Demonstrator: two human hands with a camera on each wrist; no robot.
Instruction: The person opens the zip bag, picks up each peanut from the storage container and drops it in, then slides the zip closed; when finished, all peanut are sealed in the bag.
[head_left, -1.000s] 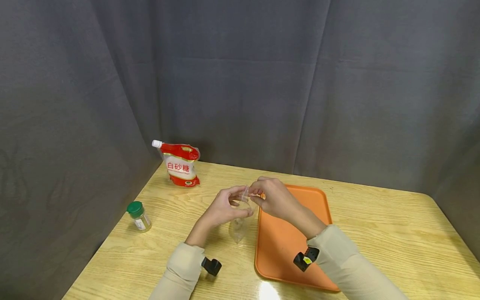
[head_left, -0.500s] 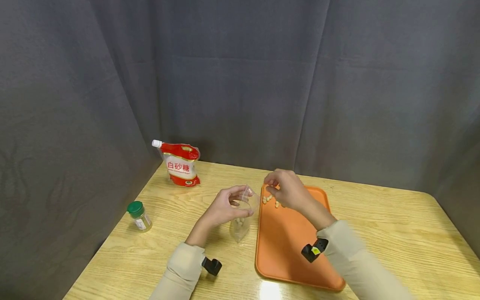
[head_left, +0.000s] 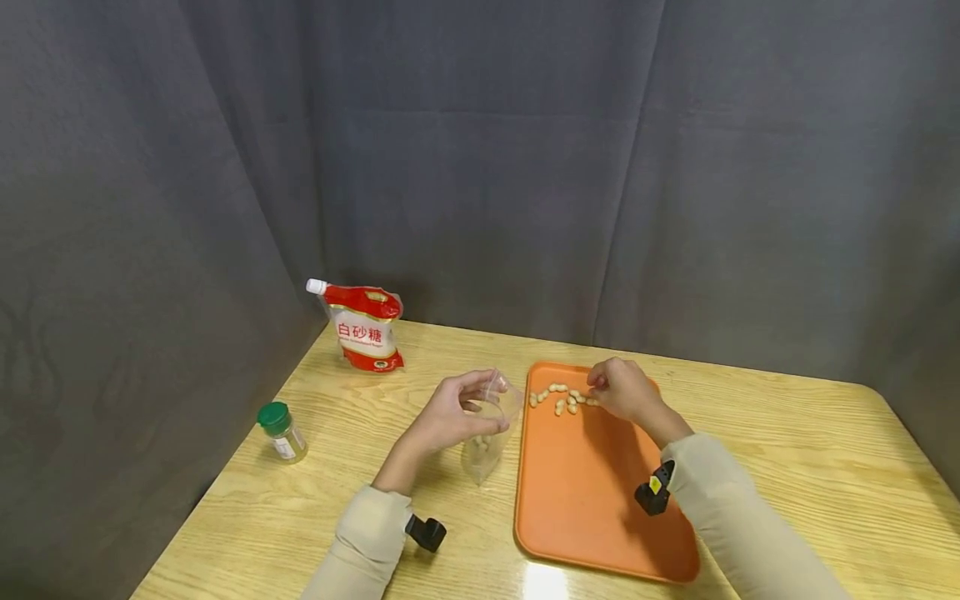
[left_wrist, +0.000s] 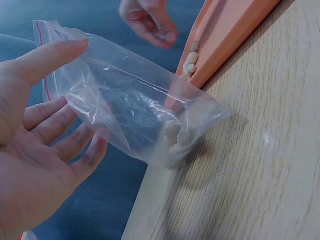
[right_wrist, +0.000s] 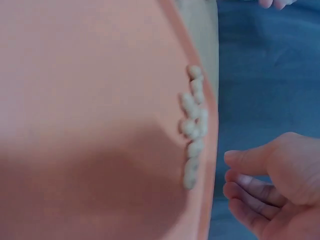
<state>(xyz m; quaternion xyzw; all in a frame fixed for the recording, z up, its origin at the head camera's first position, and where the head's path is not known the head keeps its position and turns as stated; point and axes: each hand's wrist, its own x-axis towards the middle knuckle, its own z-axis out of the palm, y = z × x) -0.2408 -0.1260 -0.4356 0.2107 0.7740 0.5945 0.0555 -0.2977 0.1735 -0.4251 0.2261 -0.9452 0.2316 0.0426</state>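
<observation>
Since the earlier frame, the right hand [head_left: 624, 393] has shifted from the mouth of the clear bag [left_wrist: 132, 107] to the far part of the orange tray [head_left: 585, 500], uncovering the peanuts [head_left: 559, 407]. The tabletop [head_left: 787, 467] carries the tray and, toward its far left corner, the red-and-white sugar pouch [head_left: 363, 333]. Just left of the tray, the left hand [head_left: 450, 417] grips the bag at its mouth, thumb and fingers curved round it; whether its bottom touches the tabletop, I cannot tell. The right hand's thumb and fingertips stand slightly apart, nothing visible between them. A green-capped jar [head_left: 281, 433] is near the left edge. Smallest, the peanuts lie near the tray's far rim, with a few inside the bag. The limp film could collapse if the left hand slackens, making a peanut miss the mouth; a careless nudge could roll others away.
</observation>
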